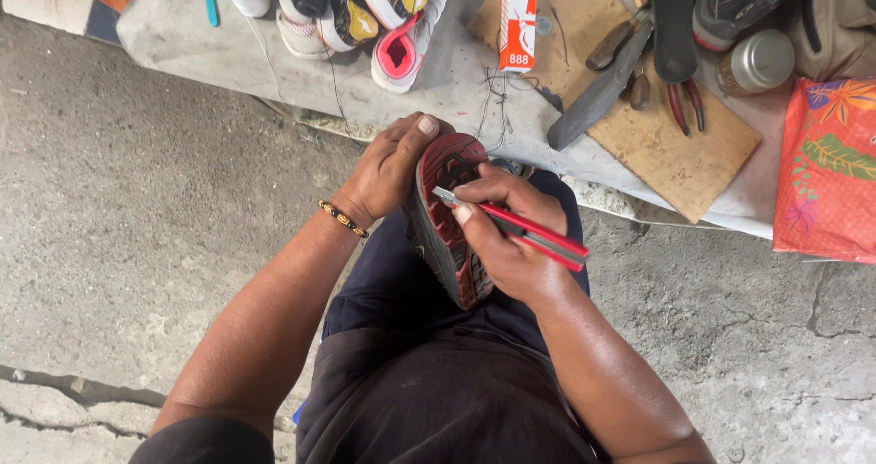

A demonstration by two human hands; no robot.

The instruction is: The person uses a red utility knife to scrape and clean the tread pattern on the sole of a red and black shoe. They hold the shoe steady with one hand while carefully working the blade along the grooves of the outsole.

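Left hand [388, 167] grips a red-and-grey treaded shoe sole [447, 218] on the lap; right hand [506, 236] clasps a red-handled utility knife [511, 222] against it (wooden board [675, 154], pliers [684, 104] beyond).

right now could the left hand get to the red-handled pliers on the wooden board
Probably not freely. The left hand is wrapped around the shoe on the lap, and the pliers lie across on the far right of the wooden board, beyond the right hand and its cutter.

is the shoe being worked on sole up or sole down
Sole up: the shoe's red and grey tread faces the camera, left hand gripping it, cutter on it.
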